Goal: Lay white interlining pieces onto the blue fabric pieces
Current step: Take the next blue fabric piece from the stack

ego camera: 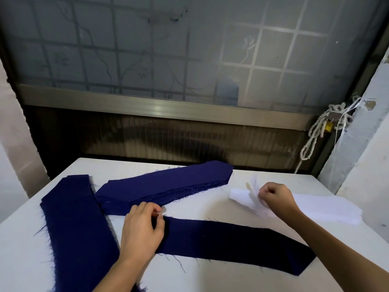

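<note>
Looking down from the head view, the left hand (143,226) presses the near end of a single blue fabric piece (233,243) flat on the white tabletop (210,279), its thumb and forefinger closed on the corner, probably to steady it for covering. The right hand (273,197) is clenched on the lifted edge of the top white interlining piece (242,196), peeling it from the white stack (328,209) just beyond the blue piece (thin layers cling, so a pinch helps). Two more blue stacks wait nearby: one at the far middle (166,184), one at the left (77,232). No interlining lies on blue yet.
</note>
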Motion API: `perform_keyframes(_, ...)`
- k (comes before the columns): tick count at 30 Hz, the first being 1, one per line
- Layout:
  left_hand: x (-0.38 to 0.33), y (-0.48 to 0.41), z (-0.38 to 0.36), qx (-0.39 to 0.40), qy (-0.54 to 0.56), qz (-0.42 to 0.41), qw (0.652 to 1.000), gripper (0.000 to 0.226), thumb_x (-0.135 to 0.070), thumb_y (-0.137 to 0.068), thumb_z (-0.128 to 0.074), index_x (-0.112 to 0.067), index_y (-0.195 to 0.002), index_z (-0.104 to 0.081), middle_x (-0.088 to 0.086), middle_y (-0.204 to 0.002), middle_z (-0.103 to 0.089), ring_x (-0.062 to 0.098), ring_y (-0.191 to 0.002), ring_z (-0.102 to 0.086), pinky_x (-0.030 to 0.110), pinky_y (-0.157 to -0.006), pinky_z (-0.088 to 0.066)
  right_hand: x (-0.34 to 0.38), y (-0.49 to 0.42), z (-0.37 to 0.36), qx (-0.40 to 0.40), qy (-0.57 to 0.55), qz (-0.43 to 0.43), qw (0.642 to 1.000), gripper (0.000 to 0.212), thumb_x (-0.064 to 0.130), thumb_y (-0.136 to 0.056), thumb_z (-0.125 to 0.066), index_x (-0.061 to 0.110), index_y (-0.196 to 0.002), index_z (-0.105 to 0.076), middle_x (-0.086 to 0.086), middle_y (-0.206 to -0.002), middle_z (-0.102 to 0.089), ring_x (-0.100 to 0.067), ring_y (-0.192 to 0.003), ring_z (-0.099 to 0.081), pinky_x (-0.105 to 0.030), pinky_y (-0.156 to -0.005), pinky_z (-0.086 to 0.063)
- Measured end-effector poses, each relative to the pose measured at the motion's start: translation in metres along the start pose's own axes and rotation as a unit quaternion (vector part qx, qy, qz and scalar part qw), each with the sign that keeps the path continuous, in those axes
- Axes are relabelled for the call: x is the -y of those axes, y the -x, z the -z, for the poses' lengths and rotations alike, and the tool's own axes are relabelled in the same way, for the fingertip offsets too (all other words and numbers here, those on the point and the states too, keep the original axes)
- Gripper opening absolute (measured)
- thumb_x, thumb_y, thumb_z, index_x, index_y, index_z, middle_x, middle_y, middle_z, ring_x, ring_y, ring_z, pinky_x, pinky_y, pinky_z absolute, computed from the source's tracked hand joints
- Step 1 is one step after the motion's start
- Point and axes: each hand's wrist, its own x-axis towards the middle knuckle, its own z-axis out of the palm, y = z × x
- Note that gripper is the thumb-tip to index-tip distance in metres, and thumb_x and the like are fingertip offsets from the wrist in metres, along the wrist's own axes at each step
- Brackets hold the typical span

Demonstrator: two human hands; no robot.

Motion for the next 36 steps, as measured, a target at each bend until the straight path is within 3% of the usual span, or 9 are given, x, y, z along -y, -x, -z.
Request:
perform_keyframes(6,-0.005,0.004,0.004,0.025,0.069,-0.051,0.996,0.029,-0.028,-0.099,-0.057,-0.048,-0.078,-0.053,-0.024,-0.080,-0.059,0.003,-0.085,-0.052,0.026,-0.079,-0.041,0.057,0.054,-0.029,0.079,0.041,0.129,0.988,0.020,0.010,-0.079,-0.060,0.014,-0.059,-0.061,0.004,-0.058,-0.060,-0.002,-0.056,-0.052,-0.018,-0.056,-0.041)
perform_keyframes(12,-0.005,0.012,0.010,0.092,0.167,-0.021,0.981,0.069,-0.059,-0.100,-0.017,-0.024,-0.067,-0.066,-0.015,-0.083,-0.063,0.010,-0.084,-0.058,0.026,-0.080,-0.043,0.086,0.113,-0.098,0.127,0.133,0.177,0.967,0.011,0.023,-0.074,-0.052,0.016,-0.068,-0.057,0.001,-0.067,-0.063,-0.012,-0.062,-0.056,-0.025,-0.057,-0.045)
perform_keyframes(15,-0.006,0.010,0.012,0.124,0.169,-0.019,0.978,0.065,-0.063,-0.096,-0.030,-0.013,-0.063,-0.054,-0.002,-0.070,-0.057,0.013,-0.071,-0.055,0.034,-0.067,-0.046,0.085,0.123,-0.127,0.137,0.138,0.221,0.956,0.013,0.020,-0.083,-0.047,0.013,-0.078,-0.057,-0.003,-0.081,-0.065,-0.018,-0.072,-0.056,-0.030,-0.067,-0.047)
perform_keyframes(18,-0.007,0.007,0.010,0.152,0.093,-0.047,0.983,0.027,-0.031,-0.089,-0.057,-0.020,-0.064,-0.060,-0.010,-0.067,-0.059,0.009,-0.073,-0.055,0.034,-0.065,-0.047,0.078,0.117,-0.140,0.125,0.109,0.240,0.957,0.016,0.022,-0.088,-0.050,0.018,-0.101,-0.058,0.001,-0.101,-0.061,-0.015,-0.093,-0.053,-0.030,-0.085,-0.046)
perform_keyframes(22,-0.011,0.010,0.011,0.109,0.047,-0.093,0.989,0.021,-0.020,-0.094,-0.059,-0.028,-0.075,-0.061,-0.021,-0.074,-0.060,0.005,-0.075,-0.056,0.027,-0.065,-0.046,0.069,0.096,-0.135,0.145,0.114,0.241,0.953,0.051,0.009,-0.084,-0.051,0.027,-0.131,-0.045,0.013,-0.115,-0.057,-0.004,-0.105,-0.044,-0.023,-0.105,-0.031)
perform_keyframes(26,-0.010,0.012,0.013,0.039,0.056,-0.099,0.993,0.014,-0.025,-0.099,-0.057,-0.026,-0.087,-0.065,-0.018,-0.071,-0.061,0.007,-0.064,-0.057,0.030,-0.058,-0.048,0.051,0.082,-0.112,0.157,0.172,0.234,0.944,0.052,0.012,-0.078,-0.048,0.029,-0.128,-0.046,0.008,-0.098,-0.058,-0.007,-0.085,-0.040,-0.023,-0.095,-0.025)
perform_keyframes(30,-0.006,0.008,0.011,-0.009,0.102,-0.041,0.994,0.013,-0.021,-0.098,-0.058,-0.024,-0.089,-0.067,-0.015,-0.064,-0.060,0.010,-0.061,-0.059,0.029,-0.055,-0.048,0.017,0.069,-0.068,0.108,0.275,0.251,0.922,0.053,0.021,-0.073,-0.050,0.031,-0.125,-0.049,0.003,-0.099,-0.064,-0.016,-0.094,-0.052,-0.020,-0.090,-0.018)
perform_keyframes(33,-0.002,0.005,0.010,-0.017,0.124,0.021,0.992,0.014,-0.024,-0.099,-0.057,-0.029,-0.091,-0.067,-0.018,-0.073,-0.067,0.004,-0.072,-0.063,0.023,-0.063,-0.049,-0.013,0.062,-0.024,0.098,0.314,0.211,0.921,0.050,0.023,-0.075,-0.050,0.034,-0.124,-0.049,0.006,-0.098,-0.065,-0.012,-0.088,-0.047,-0.018,-0.087,-0.015)
perform_keyframes(36,0.005,0.002,0.007,0.019,0.094,0.063,0.993,0.017,-0.029,-0.101,-0.055,-0.029,-0.086,-0.064,-0.014,-0.069,-0.066,0.005,-0.067,-0.062,0.029,-0.063,-0.051,-0.043,0.060,0.019,0.073,0.383,0.170,0.905,0.046,0.029,-0.072,-0.048,0.032,-0.116,-0.058,0.005,-0.090,-0.071,-0.014,-0.086,-0.061,-0.023,-0.090,-0.024)
